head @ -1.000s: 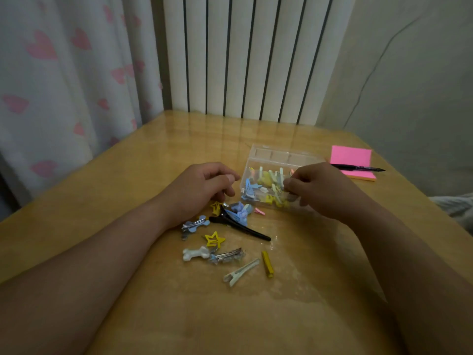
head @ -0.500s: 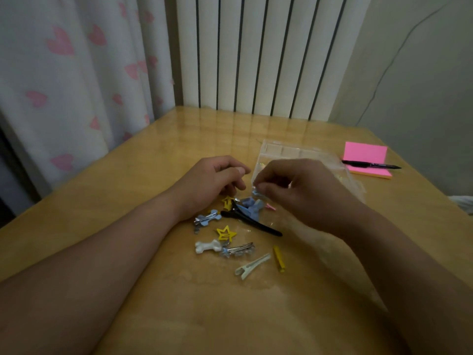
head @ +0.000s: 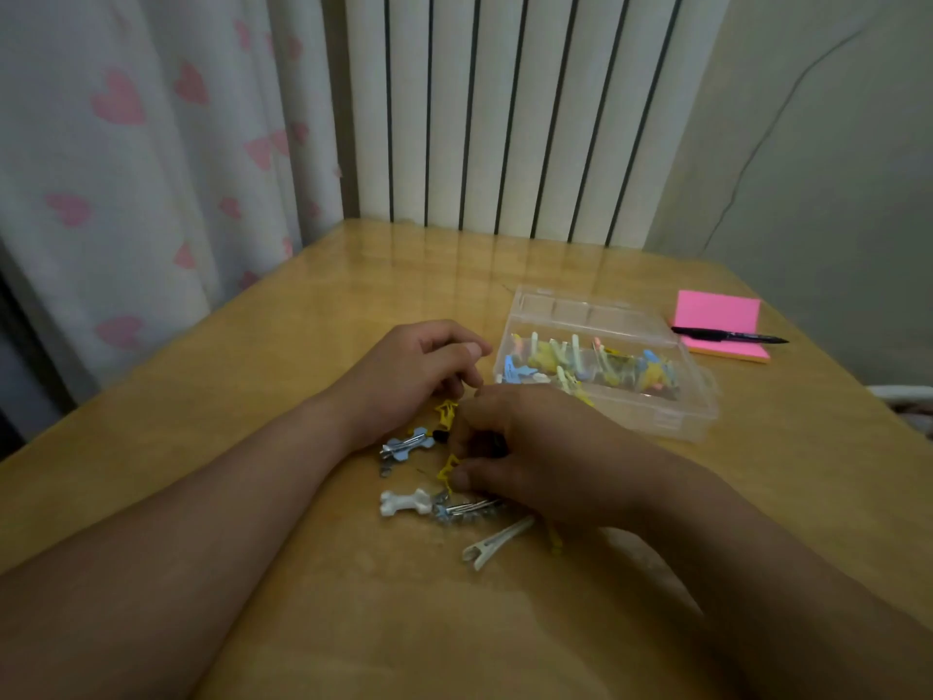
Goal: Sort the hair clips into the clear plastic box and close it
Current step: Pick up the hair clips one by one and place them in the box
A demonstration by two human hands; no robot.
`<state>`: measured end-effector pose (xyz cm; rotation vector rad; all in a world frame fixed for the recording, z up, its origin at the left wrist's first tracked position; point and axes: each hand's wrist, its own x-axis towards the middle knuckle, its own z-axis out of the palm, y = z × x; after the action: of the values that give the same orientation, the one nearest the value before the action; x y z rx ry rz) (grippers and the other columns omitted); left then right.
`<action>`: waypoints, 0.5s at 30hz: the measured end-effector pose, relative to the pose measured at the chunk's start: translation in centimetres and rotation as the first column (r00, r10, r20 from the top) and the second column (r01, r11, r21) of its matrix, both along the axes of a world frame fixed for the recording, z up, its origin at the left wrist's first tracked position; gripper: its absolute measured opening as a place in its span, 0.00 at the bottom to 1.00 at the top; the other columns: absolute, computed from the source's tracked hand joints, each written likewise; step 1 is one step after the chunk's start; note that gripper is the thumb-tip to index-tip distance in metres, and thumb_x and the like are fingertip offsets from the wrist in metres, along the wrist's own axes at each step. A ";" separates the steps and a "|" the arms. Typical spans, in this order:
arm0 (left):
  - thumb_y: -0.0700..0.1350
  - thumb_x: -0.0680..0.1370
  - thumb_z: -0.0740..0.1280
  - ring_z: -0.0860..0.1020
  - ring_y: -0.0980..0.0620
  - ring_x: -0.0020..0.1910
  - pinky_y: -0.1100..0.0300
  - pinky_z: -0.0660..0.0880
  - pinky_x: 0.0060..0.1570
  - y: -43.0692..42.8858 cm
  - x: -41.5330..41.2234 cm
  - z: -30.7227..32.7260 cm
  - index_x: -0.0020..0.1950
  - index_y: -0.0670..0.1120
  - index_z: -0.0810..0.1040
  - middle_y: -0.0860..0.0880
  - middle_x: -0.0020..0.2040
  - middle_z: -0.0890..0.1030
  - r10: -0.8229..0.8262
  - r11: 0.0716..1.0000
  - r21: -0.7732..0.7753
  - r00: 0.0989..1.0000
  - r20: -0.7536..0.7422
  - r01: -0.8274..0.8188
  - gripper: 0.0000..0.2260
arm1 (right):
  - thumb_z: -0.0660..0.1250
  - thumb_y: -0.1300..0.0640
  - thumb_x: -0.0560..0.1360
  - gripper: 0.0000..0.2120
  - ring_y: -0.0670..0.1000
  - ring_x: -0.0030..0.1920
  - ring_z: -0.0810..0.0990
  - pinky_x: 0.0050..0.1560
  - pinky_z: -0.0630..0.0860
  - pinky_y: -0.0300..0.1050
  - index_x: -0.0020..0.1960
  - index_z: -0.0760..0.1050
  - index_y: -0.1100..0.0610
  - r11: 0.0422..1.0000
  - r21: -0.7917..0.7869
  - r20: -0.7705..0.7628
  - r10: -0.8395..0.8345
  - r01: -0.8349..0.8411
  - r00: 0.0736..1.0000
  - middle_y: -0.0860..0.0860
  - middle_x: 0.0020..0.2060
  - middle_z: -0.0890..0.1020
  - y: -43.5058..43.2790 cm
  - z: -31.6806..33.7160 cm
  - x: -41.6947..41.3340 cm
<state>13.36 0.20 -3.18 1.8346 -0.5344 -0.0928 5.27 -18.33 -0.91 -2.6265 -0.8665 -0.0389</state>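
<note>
The right hand hunches over the loose hair clips on the wooden surface, fingers curled down and thumb against a yellow star-shaped clip. Whether it has the clip pinched, I cannot tell. The left hand rests loosely curled beside it, with nothing visible in it. The clear plastic box stands open just beyond, many clips inside. The pile looks tangled, so lifting one clip may drag the white bone-shaped clip along and drop it short of the box.
</note>
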 end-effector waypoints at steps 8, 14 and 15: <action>0.43 0.85 0.65 0.82 0.53 0.43 0.67 0.77 0.44 0.0 -0.3 0.2 0.58 0.48 0.86 0.44 0.49 0.87 0.006 1.000 0.018 1.000 0.007 -0.006 0.09 | 0.73 0.54 0.79 0.02 0.44 0.44 0.83 0.47 0.81 0.43 0.50 0.81 0.48 0.843 0.431 -0.002 -0.356 0.322 0.935 0.46 0.43 0.84 -4.3 2.9 1.2; 0.43 0.85 0.65 0.82 0.53 0.43 0.67 0.77 0.43 -0.1 -0.4 0.3 0.58 0.48 0.86 0.45 0.48 0.88 0.017 1.000 0.022 1.000 0.005 -0.017 0.10 | 0.74 0.55 0.79 0.02 0.50 0.45 0.84 0.46 0.81 0.49 0.48 0.83 0.50 0.679 0.453 -0.040 -0.632 0.578 0.774 0.48 0.42 0.85 -9.6 2.3 3.2; 0.42 0.85 0.65 0.82 0.53 0.43 0.67 0.77 0.43 -0.1 -0.4 0.3 0.58 0.48 0.86 0.45 0.48 0.88 0.017 1.000 0.023 1.000 0.005 -0.018 0.10 | 0.74 0.55 0.79 0.01 0.51 0.45 0.83 0.44 0.79 0.48 0.48 0.83 0.51 0.681 0.421 -0.047 -0.644 0.599 0.764 0.48 0.42 0.85 -9.8 2.0 3.4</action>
<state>12.93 0.11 -2.92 1.8620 -0.5228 -0.0827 8.63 -28.09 1.05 -2.3824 0.0732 -0.4931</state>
